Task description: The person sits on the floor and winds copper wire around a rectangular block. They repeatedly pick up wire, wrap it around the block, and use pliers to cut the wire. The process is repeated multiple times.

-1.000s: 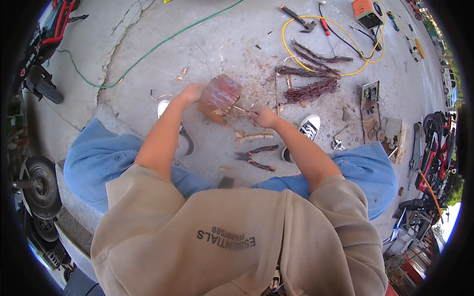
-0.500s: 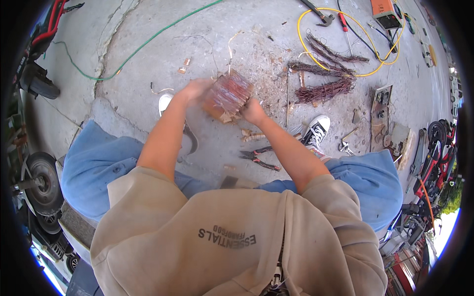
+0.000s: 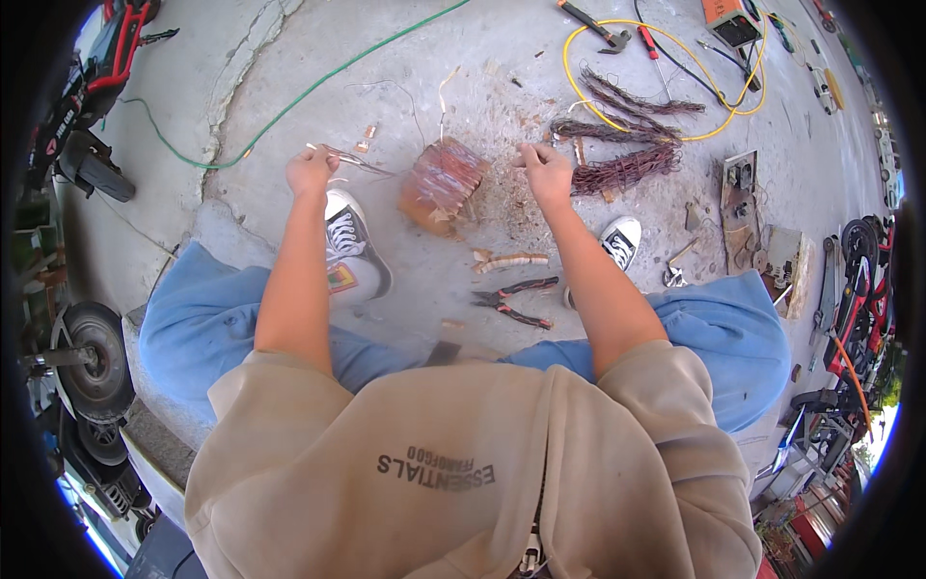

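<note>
A blocky reddish-brown wire coil lies on the concrete between my two hands, touched by neither. To its left, my left hand is closed on a thin bundle of strands that points toward the coil. Whether the strands are wire or torn wrapping I cannot tell. My right hand is raised to the right of the coil, fingers pinched together; what they hold, if anything, cannot be made out. Below the coil lie pliers with red and black handles, spread apart, and a pale curled strip.
Bundles of dark reddish wire lie right of my right hand. Beyond them are a yellow cable, a hammer, a screwdriver and an orange machine. A green hose crosses the far left. Metal parts stand at right.
Both hands have come off the coil, which now rests on the floor. My left hand moved left with the strands; my right hand moved right and farther out.
</note>
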